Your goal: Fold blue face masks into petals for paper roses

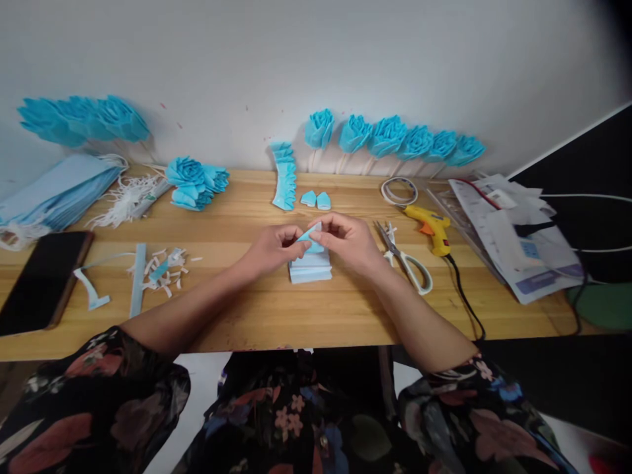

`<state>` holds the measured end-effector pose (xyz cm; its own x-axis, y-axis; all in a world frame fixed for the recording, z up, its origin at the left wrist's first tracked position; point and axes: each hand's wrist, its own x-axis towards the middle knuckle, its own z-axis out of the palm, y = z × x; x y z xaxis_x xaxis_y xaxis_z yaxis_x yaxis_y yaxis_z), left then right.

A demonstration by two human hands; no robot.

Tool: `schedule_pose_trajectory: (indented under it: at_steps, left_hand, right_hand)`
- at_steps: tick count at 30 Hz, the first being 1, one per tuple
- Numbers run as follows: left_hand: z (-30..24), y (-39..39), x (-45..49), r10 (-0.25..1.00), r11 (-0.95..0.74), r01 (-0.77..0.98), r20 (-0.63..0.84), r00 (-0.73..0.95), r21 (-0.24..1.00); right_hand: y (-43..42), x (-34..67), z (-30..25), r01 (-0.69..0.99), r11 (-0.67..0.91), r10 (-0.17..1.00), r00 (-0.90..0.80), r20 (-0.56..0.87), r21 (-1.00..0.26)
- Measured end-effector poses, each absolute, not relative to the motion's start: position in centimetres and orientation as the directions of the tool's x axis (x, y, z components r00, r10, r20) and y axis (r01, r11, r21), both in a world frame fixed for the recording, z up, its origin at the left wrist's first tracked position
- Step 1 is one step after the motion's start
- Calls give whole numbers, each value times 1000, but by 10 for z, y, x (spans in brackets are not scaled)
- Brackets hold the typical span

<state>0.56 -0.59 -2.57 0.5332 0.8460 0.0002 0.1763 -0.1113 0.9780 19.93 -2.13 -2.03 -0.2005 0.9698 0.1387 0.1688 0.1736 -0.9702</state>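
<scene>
My left hand (273, 249) and my right hand (348, 241) meet over the middle of the wooden table (257, 309). Both pinch a small light-blue folded piece (312, 238) between fingertips and thumbs. Directly under the hands lies a stack of light-blue squares (311, 268). Two small folded blue petals (316, 199) rest a little farther back, beside a chain of folded petals (285, 176) leaning on the wall.
Scissors (405, 258) and a yellow glue gun (430, 227) with its black cord lie to the right, papers (513, 243) beyond them. Blue fabric roses (390, 137) line the wall. At left: a dark phone (42, 280), scraps (158, 266), blue face masks (54, 191), finished flowers (195, 181).
</scene>
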Motion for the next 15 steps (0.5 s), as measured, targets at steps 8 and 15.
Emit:
schedule_pose_trajectory:
  at_steps: [8,15]
  left_hand:
    - [-21,-7,5,834,-72,166,-33,551,983]
    - [-20,-7,4,829,54,33,-63,556,998]
  right_hand:
    - [-26,197,-16,360,447,894,-197,402,-819]
    - [-23,207,-14,413,635,773,-321,547,-653]
